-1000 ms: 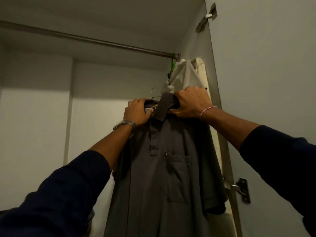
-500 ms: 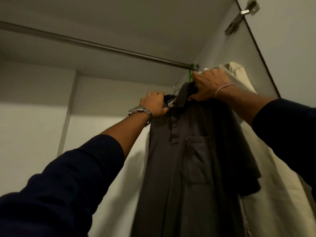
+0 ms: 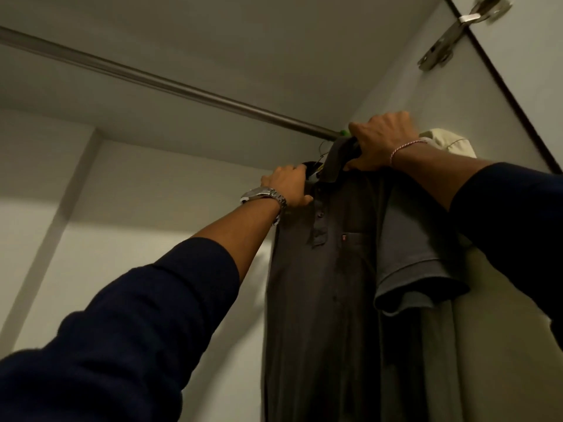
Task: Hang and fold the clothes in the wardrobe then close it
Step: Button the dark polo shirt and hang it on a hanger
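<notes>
A dark grey polo shirt [image 3: 329, 284] hangs from a hanger just below the metal rail [image 3: 170, 83] at the wardrobe's right end. My right hand [image 3: 380, 141] grips the shirt's collar and shoulder right under the rail. My left hand [image 3: 289, 185] holds the other shoulder a little lower. The hanger's thin hook [image 3: 323, 147] shows between my hands; whether it sits on the rail is hidden. A cream garment [image 3: 447, 144] on a green hanger [image 3: 344, 133] hangs behind the shirt against the right wall.
The wardrobe's white back wall [image 3: 152, 208] and ceiling [image 3: 243, 41] enclose the space. The open door [image 3: 536, 71] with a metal hinge [image 3: 457, 28] stands at the upper right. The rail runs bare leftward from the shirt.
Both hands have lifted the grey shirt upward and rightward, from well below the rail to just under its right end. The view has tilted up.
</notes>
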